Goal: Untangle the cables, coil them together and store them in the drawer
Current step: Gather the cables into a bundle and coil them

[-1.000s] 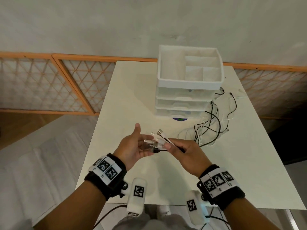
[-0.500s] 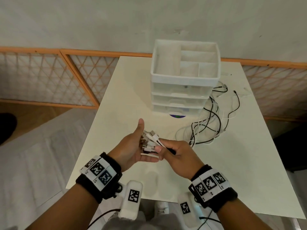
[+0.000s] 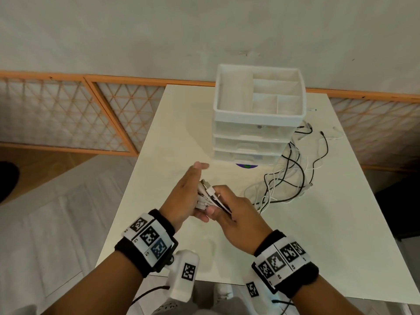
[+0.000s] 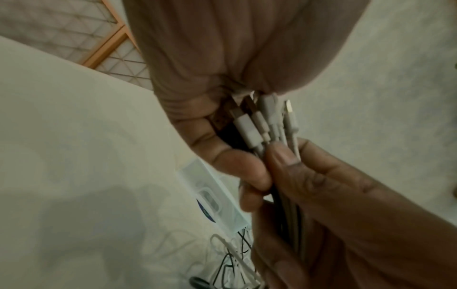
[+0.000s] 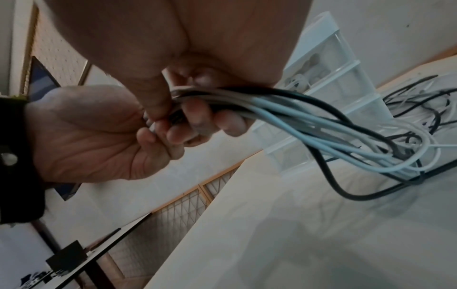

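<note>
Holding the plug ends together above the near middle of the surface [image 3: 172, 123], we had both hands on the cables [image 3: 286, 178]. Our right hand [image 3: 236, 214] was curled round the bundle just behind the connectors [image 4: 262, 125], thumb pressing on top. Our left hand [image 3: 184, 198] cupped the connector tips against its palm, lower fingers curled under them and thumb stretched out free.

From the right hand the strands ran away to the right and forward, then dropped in loose black and white loops onto the surface beside the drawer unit [image 3: 256, 133]. So the long axis of the bundle lay roughly left to right: plugs pointing left into the left palm, slack trailing right. The far ends lay scattered near the unit's right side, well apart from our hands.

We judged the ends about lined up and the coiling not yet begun. The coming move seemed to turn on that rightward trail: the right hand was nearer the slack, so it would likely draw loops in while the left kept the plugs pinned. All the drawers looked closed. The crossed strands on the surface could snag as we wound.
</note>
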A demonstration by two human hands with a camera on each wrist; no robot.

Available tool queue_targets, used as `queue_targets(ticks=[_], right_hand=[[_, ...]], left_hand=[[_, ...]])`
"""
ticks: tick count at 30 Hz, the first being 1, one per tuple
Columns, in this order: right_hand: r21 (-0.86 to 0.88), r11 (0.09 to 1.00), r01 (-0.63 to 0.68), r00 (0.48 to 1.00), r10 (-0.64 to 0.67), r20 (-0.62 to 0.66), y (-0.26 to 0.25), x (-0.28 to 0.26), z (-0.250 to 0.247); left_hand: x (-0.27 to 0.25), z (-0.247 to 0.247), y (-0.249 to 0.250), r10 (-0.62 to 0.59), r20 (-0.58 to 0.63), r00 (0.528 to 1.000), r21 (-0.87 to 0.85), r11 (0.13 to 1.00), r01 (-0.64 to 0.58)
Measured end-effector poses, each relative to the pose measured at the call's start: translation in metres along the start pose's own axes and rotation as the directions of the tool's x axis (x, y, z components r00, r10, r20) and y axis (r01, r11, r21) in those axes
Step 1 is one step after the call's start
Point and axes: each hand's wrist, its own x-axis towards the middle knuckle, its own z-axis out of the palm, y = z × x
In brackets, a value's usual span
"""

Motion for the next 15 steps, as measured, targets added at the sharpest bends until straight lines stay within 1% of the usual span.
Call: queue_targets(ticks=[2,4,7,9,10,12,15], right_hand=[[0.065,0.998,-0.009,1.0,0.009,-0.007,-0.004,0.002,0.004],[0.181,0.983,-0.012,1.0,0.013,-0.006,-0.008,0.004,0.006],[0.275,0.959,-0.075,0.997,0.08,-0.007,-0.011,0.007,0.008],[0.309,0.943,-0.119,0.991,0.133,-0.024,-0.012,0.009,0.008],[0.315,0.94,-0.129,0.988,0.15,-0.041,-0.012,0.01,0.009],[0.323,0.934,-0.152,0.98,0.185,-0.075,-0.013,0.013,0.01],[0.36,0.913,-0.192,0.956,0.257,-0.142,-0.015,0.018,0.012]], left_hand=[[0.0,-0.008,0.0,0.013,0.031,0.999,0.04,0.999,-0.015],[0.001,-0.014,-0.001,0.002,0.049,0.999,0.059,0.998,-0.005],[0.001,-0.02,0.001,-0.131,0.133,0.982,-0.012,0.991,0.134],[0.001,-0.022,0.003,-0.16,0.212,0.964,-0.018,0.986,0.168],[0.001,-0.023,0.004,-0.151,0.241,0.959,-0.025,0.987,0.161],[0.0,-0.025,0.005,-0.114,0.253,0.961,-0.082,0.987,0.138],[0.001,-0.026,0.002,-0.062,0.19,0.98,-0.201,0.974,0.101]])
